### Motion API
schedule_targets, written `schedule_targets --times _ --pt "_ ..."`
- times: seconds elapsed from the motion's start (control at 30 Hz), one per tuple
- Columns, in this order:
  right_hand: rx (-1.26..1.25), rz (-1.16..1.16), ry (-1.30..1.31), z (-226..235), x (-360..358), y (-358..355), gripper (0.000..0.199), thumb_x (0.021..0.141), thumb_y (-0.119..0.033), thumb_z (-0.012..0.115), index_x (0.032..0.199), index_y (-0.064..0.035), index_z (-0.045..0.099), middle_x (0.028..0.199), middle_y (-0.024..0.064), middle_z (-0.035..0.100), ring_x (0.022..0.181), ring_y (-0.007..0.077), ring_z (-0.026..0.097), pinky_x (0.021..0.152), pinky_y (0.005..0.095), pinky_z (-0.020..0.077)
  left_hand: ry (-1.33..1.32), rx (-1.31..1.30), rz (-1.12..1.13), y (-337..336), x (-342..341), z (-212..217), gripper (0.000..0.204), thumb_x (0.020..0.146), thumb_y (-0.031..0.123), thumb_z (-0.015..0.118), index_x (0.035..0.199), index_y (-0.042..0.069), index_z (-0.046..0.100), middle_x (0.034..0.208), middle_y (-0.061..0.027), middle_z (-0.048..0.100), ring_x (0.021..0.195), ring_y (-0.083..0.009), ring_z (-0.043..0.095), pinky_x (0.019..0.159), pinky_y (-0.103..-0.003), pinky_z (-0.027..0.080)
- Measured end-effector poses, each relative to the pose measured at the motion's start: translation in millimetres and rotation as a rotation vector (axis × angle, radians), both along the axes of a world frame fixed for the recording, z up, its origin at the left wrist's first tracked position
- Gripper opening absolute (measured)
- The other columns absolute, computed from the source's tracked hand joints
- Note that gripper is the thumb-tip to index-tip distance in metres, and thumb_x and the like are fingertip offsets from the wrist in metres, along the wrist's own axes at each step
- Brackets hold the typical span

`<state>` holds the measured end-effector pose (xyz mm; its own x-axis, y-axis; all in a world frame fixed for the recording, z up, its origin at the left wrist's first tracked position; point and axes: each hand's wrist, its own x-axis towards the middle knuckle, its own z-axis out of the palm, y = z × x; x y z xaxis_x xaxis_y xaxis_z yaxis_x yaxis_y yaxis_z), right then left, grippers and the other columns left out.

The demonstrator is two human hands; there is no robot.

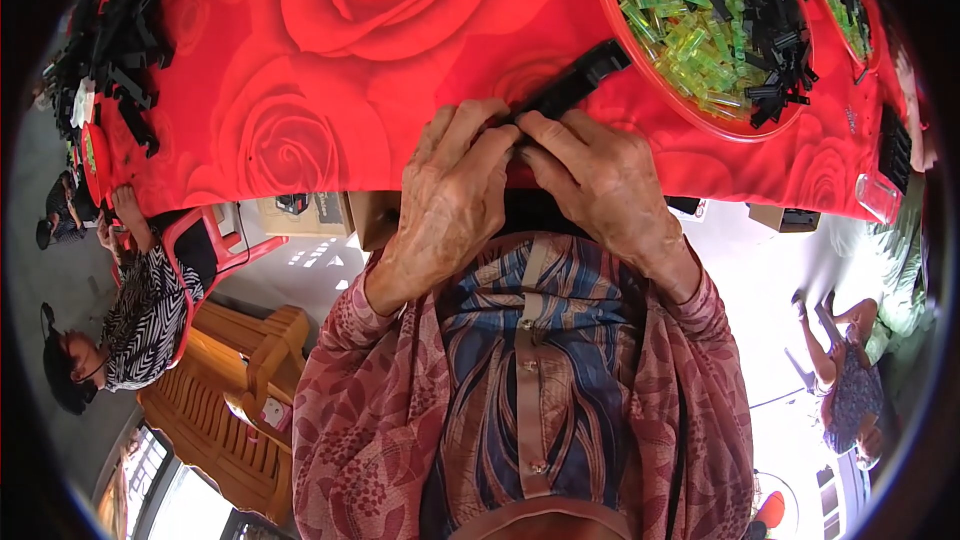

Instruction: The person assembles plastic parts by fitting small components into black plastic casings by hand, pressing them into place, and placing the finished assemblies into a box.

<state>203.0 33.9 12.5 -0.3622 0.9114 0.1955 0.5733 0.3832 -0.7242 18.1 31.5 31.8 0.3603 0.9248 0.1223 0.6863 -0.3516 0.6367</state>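
Observation:
Near the table's front edge, my left hand (pixel 450 175) and my right hand (pixel 602 178) come together on a long black plastic piece (pixel 572 83). Its free end points away to the right, toward a round red basin (pixel 722 131). The fingers of both hands are bent and closed around the near end, which they partly hide; whether a smaller part is between the fingertips I cannot tell. In the basin lie many small clear yellow-green plastic pieces (pixel 690 45) beside a pile of slim black pieces (pixel 780 55).
A red rose-patterned cloth (pixel 310 130) covers the table. Black plastic parts (pixel 130 50) are heaped at the far left. Another red container (pixel 873 68) stands right of the basin, with a clear box (pixel 878 197) near the edge. At left, a person (pixel 150 310) sits on a red chair.

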Motion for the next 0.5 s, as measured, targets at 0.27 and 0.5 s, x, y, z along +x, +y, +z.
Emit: schedule_targets --times 0.27,0.5 --pt "0.111 0.034 -0.213 -8.7 2.5 -6.9 0.035 0.081 -0.005 0.065 0.115 -0.009 0.065 0.07 0.005 0.057 0.057 0.0227 0.063 0.046 0.035 0.0487 -0.148 -0.025 0.055 -0.4 -6.1 -9.4 0.02 0.082 -0.006 0.065 0.102 -0.002 0.065 0.107 -0.0169 0.063 0.086 -0.0354 0.064 0.073 -0.041 0.053" --pt "0.025 0.017 -0.137 -11.2 3.8 -8.7 0.038 0.079 0.0 0.068 0.117 -0.0074 0.066 0.074 0.0087 0.063 0.058 0.0266 0.063 0.049 0.0384 0.0492 0.004 -0.2 0.082 16.7 -1.6 -0.6 0.028 0.082 0.003 0.069 0.108 0.0 0.059 0.097 -0.0169 0.061 0.08 -0.0381 0.064 0.068 -0.045 0.052"
